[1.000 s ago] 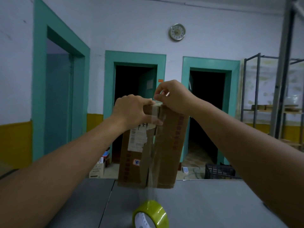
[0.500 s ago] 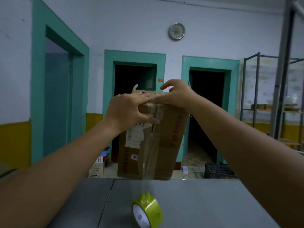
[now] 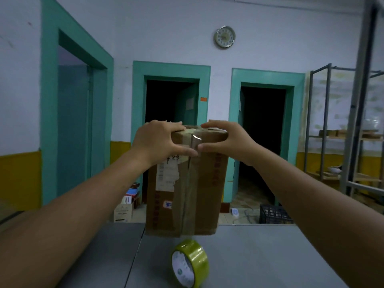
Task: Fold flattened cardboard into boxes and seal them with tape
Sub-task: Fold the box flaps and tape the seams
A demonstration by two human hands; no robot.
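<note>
1. My left hand (image 3: pixel 160 142) and right hand (image 3: pixel 226 142) both grip the top of the box (image 3: pixel 203 188), fingers hooked over the upper edge, thumbs flat on the near face and almost meeting.
2. A second ago my right hand was pinching the tape end up at 12 o'clock on the box; now it has let go and matched the left. I judge the strip is laid and I am pressing it down, so this seam is nearly sealed.
3. The box stands tall at arm's length in front of me. I cannot tell whether its lower edge rests on the tabletop (image 3: pixel 270 256).
4. It is worn brown cardboard, rectangular, with a glossy clear tape strip (image 3: pixel 188 196) down the middle and a torn white label (image 3: pixel 166 175) at 9 o'clock of it.
5. At 6 o'clock below the box, the tape roll (image 3: pixel 190 263) stands on edge: a yellow-green shiny ring with a white core. It has shifted and looks blurred.
6. The tabletop is smooth, matt grey.
</note>
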